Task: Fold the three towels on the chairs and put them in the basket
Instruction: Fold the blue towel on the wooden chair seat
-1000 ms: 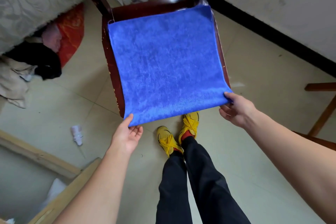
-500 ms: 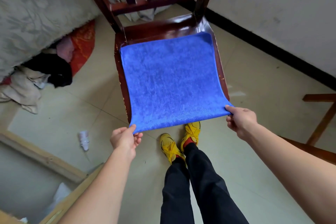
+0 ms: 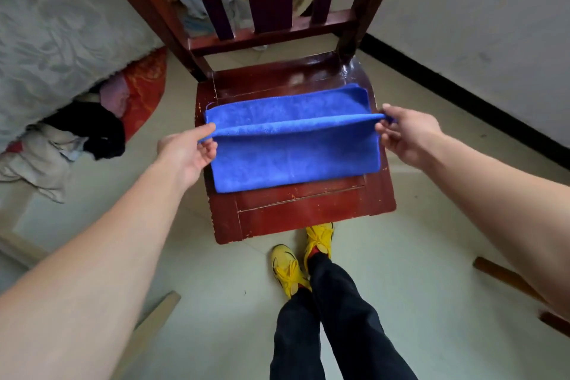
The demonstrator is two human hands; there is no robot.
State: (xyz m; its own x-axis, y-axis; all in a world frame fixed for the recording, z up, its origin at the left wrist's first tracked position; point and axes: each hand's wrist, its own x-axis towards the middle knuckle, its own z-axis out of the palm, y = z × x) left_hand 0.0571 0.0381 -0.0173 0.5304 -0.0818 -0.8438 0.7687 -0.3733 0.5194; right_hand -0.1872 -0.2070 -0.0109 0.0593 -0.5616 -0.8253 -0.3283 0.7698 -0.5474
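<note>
A blue towel [image 3: 293, 160] lies on the seat of a dark red wooden chair [image 3: 308, 213], its near half doubled over toward the chair back. My left hand [image 3: 188, 151] pinches the left corner of the lifted edge. My right hand [image 3: 407, 136] pinches the right corner. The lifted edge hangs a little above the towel's far strip, which still shows behind it. No basket and no other towel are in view.
A pile of clothes [image 3: 74, 139] lies on the floor at left beside a grey bedcover [image 3: 55, 37]. A wall with a black skirting [image 3: 481, 102] runs along the right. Wooden pieces [image 3: 505, 281] lie at right. My feet in yellow shoes [image 3: 290, 268] stand before the chair.
Both hands lifted the towel's near edge off the front of the seat and carried it toward the chair back, doubling the towel over. The chair's front part now shows bare.
</note>
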